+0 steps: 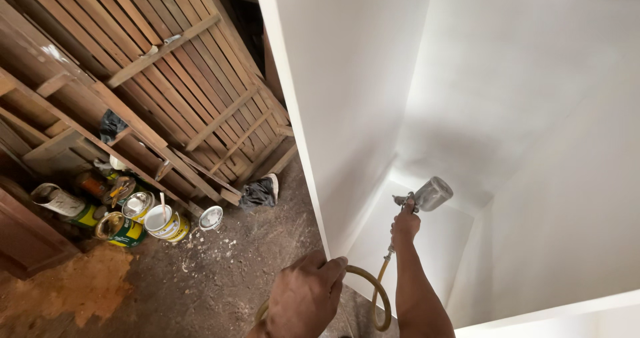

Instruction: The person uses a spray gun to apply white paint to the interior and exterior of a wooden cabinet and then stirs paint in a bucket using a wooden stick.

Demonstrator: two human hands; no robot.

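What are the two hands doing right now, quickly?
Left hand: closed over the edge of the white cabinet, beside the yellow hose.
Right hand: closed, holding the spray gun inside the cabinet.

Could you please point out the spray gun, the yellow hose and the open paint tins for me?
spray gun [427, 195], head view, on its metal cup.
yellow hose [381, 305], head view, on its loop.
open paint tins [163, 221], head view, on one tin's rim.

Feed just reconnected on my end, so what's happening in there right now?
A person is spraying the inside of a white cabinet. The right hand holds a spray gun deep inside it, aimed at the back corner. The left hand grips the cabinet's front edge, with the yellow hose looping beneath. Open paint cans sit on the dusty floor by stacked wooden slats.
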